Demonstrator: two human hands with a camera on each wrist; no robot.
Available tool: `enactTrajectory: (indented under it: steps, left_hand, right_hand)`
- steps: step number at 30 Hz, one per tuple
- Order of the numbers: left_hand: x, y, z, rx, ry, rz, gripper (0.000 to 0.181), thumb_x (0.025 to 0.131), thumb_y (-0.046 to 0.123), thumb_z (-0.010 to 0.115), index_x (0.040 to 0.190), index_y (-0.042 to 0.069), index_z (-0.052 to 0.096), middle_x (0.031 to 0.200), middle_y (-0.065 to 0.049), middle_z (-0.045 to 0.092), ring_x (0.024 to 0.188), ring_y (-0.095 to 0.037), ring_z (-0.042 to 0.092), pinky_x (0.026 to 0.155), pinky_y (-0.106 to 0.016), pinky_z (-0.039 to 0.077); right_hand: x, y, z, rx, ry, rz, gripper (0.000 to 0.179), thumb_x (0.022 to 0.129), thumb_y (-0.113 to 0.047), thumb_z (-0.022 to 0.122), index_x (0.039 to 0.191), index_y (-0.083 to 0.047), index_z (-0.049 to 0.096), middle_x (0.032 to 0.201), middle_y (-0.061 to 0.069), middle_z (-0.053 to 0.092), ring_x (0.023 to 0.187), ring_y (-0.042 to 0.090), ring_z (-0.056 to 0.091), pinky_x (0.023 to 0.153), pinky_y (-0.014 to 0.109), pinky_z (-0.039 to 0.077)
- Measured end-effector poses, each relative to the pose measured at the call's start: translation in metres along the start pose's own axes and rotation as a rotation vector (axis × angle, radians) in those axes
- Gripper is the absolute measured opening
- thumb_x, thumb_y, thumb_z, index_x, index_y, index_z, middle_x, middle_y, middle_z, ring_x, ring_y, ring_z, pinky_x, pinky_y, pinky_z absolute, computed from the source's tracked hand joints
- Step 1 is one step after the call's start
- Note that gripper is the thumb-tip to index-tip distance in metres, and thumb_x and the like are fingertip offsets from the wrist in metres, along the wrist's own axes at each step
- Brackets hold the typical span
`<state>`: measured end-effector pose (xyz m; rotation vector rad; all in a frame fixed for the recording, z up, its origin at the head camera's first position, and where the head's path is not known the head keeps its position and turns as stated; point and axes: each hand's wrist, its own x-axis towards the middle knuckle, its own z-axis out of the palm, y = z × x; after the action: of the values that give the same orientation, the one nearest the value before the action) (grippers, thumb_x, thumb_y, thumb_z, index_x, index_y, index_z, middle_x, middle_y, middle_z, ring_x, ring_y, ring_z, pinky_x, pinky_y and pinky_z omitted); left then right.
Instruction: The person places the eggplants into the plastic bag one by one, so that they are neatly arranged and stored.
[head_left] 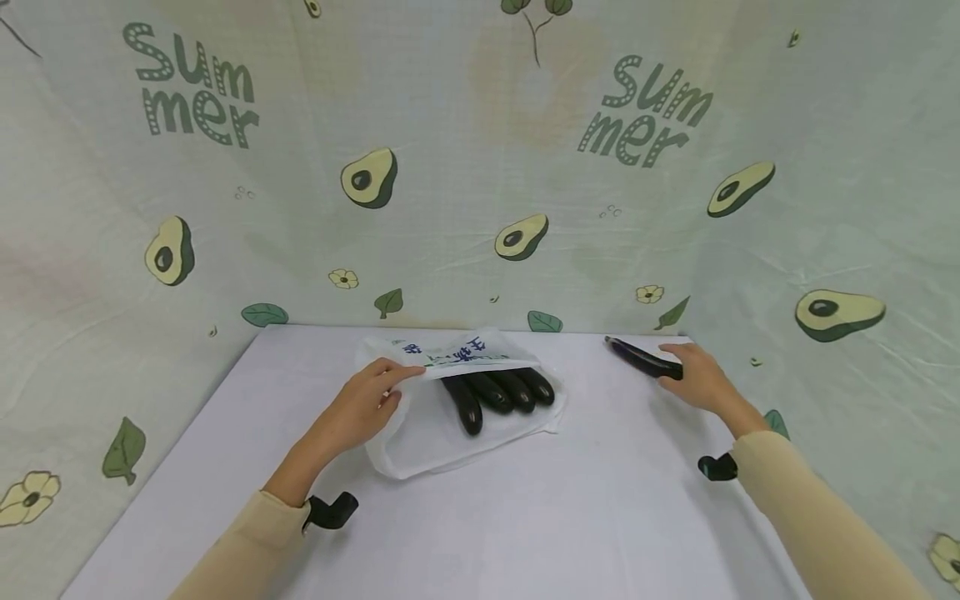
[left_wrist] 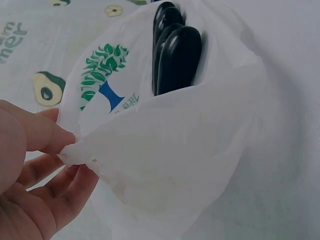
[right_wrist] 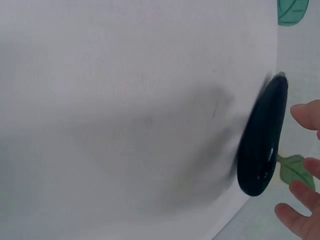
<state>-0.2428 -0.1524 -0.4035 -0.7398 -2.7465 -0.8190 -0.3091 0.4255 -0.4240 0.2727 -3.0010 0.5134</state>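
Note:
My left hand (head_left: 363, 407) pinches the rim of a white plastic bag (head_left: 427, 448) between thumb and fingers and lifts its upper layer. Several dark eggplants (head_left: 465, 408) lie side by side in the bag, their rounded ends toward the opening. The left wrist view shows a green-and-blue tree print on the bag (left_wrist: 165, 145). At the table's far right a single eggplant (head_left: 637, 357) lies on the white surface. My right hand (head_left: 699, 379) is at its near end, thumb and fingers spread; in the right wrist view a gap shows between fingertips (right_wrist: 297, 192) and eggplant (right_wrist: 262, 140).
The white table (head_left: 525, 525) ends at a hanging cloth (head_left: 442, 108) printed with avocados, leaves and lettering, which rises behind it and along both sides. Each wrist wears a black camera mount, such as the left mount (head_left: 333, 510).

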Motion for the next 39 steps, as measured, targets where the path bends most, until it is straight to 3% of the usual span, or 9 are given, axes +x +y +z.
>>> enactTrajectory:
  steps: [9,21,32,39]
  left_hand:
    - [0.0,-0.002,0.001,0.0,0.0,0.001,0.053,0.1,-0.004,0.067,0.148,0.019,0.065,0.126,-0.006,0.063,0.095,-0.018,0.058,0.079,-0.032,0.056]
    - [0.003,0.001,-0.003,0.004,-0.006,-0.004,0.053,0.101,-0.003,0.066,0.148,0.02,0.065,0.128,-0.007,0.063,0.094,-0.019,0.058,0.079,-0.032,0.056]
    - [0.003,0.001,-0.004,0.005,-0.013,-0.018,0.053,0.101,-0.003,0.065,0.148,0.021,0.065,0.127,-0.006,0.063,0.095,-0.018,0.058,0.08,-0.032,0.056]
    - [0.004,0.002,-0.005,0.004,-0.014,-0.023,0.053,0.101,-0.003,0.065,0.148,0.021,0.065,0.127,-0.005,0.063,0.094,-0.018,0.058,0.079,-0.032,0.055]
  right_hand:
    - [0.014,0.018,0.007,-0.036,-0.084,0.102,0.069,0.098,-0.015,0.072,0.156,0.007,0.041,0.156,0.042,0.032,0.139,0.066,0.032,0.111,0.078,0.031]
    - [0.018,0.029,0.02,-0.041,-0.109,0.102,0.068,0.097,-0.014,0.067,0.156,0.006,0.04,0.151,0.044,0.035,0.136,0.067,0.035,0.112,0.078,0.03]
    - [0.021,0.027,0.019,-0.081,-0.096,0.092,0.057,0.096,-0.008,0.068,0.148,0.009,0.05,0.136,0.044,0.05,0.124,0.063,0.049,0.106,0.075,0.039]
    - [0.02,0.025,0.018,-0.082,-0.096,0.038,0.044,0.095,-0.001,0.071,0.136,0.009,0.06,0.127,0.038,0.063,0.119,0.056,0.057,0.104,0.071,0.043]
